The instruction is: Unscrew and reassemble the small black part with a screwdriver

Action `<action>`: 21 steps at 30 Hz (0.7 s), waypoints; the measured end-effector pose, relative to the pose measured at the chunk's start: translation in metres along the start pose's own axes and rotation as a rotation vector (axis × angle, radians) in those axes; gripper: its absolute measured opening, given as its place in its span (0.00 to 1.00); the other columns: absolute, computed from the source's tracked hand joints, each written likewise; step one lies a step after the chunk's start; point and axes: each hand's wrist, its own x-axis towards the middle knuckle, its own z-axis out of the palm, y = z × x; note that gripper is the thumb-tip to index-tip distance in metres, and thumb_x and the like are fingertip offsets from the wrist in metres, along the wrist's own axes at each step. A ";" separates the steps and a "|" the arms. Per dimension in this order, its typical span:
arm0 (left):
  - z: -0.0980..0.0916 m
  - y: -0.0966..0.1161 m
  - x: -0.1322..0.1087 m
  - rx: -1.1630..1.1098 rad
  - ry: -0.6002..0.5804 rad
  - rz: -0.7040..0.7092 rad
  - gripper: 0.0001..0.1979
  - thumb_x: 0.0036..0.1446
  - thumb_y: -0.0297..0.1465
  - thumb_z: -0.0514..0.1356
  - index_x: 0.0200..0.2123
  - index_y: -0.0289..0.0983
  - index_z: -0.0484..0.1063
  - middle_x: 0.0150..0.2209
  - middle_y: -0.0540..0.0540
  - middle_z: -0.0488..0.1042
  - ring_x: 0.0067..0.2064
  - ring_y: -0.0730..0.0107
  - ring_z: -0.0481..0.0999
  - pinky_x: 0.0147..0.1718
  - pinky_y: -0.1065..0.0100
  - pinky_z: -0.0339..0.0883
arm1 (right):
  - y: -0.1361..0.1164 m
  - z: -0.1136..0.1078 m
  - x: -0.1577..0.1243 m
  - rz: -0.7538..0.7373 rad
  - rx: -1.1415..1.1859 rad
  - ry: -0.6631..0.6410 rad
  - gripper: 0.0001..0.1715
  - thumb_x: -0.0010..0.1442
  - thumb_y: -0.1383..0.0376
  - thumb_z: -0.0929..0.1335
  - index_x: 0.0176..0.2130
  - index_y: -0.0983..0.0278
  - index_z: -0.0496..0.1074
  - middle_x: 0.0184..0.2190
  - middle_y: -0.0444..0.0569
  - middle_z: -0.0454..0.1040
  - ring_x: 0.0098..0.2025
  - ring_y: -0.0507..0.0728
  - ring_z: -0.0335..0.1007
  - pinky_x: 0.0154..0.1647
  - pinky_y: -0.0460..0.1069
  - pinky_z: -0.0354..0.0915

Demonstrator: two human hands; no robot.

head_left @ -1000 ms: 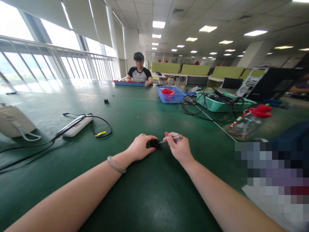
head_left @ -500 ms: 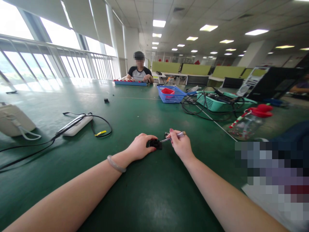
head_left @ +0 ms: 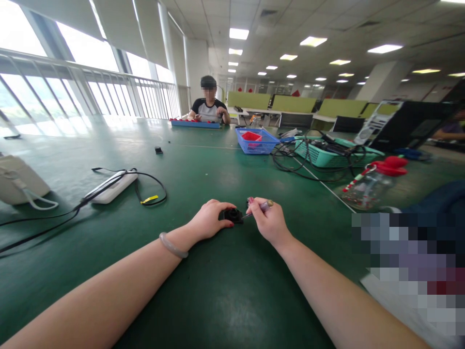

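On the green table, my left hand [head_left: 209, 220] closes its thumb and fingers around the left side of a small black part [head_left: 233, 215]. That part lies low on the table and seems to have a round feature on top; its exact kind cannot be made out. My right hand [head_left: 271, 220] pinches a slim screwdriver [head_left: 266, 205] with a clear, purplish handle. Its thin shaft slants down to the left, and the tip is at or near the part's right edge. Some tiny pieces [head_left: 249, 200] sit just behind the right fingers, partly hidden.
Left lies a white power bank [head_left: 114, 188] with a black cable [head_left: 162, 182], near a beige case [head_left: 22, 180]. A blue basket [head_left: 257, 145], a green basket [head_left: 319, 156] with cables and a red-lidded jar [head_left: 374, 186] stand right. Another person [head_left: 209, 106] sits opposite.
My right hand has drawn slightly nearer me, and the screwdriver's tip has shifted right, from over the black part to its right edge. My left hand keeps its hold.
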 end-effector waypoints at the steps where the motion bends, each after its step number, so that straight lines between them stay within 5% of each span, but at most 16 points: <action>1: 0.000 0.000 0.000 0.003 0.002 0.000 0.25 0.48 0.37 0.66 0.52 0.44 0.72 0.47 0.46 0.77 0.51 0.57 0.71 0.53 0.58 0.64 | -0.002 0.000 -0.001 -0.024 -0.013 -0.014 0.25 0.66 0.58 0.61 0.22 0.62 0.70 0.20 0.44 0.70 0.26 0.52 0.68 0.31 0.47 0.61; 13: -0.001 0.003 -0.001 0.001 0.004 0.003 0.23 0.50 0.38 0.65 0.51 0.44 0.72 0.47 0.46 0.77 0.52 0.56 0.70 0.53 0.58 0.63 | -0.009 0.006 -0.006 -0.165 -0.049 -0.198 0.18 0.64 0.61 0.63 0.25 0.62 0.72 0.25 0.45 0.73 0.28 0.52 0.68 0.32 0.47 0.62; 21: 0.001 0.000 0.000 0.018 0.012 0.020 0.25 0.49 0.39 0.65 0.52 0.44 0.72 0.47 0.46 0.77 0.51 0.57 0.71 0.53 0.58 0.63 | -0.009 -0.002 -0.004 -0.071 0.011 0.081 0.19 0.65 0.59 0.62 0.26 0.61 0.73 0.25 0.46 0.74 0.30 0.54 0.71 0.35 0.48 0.64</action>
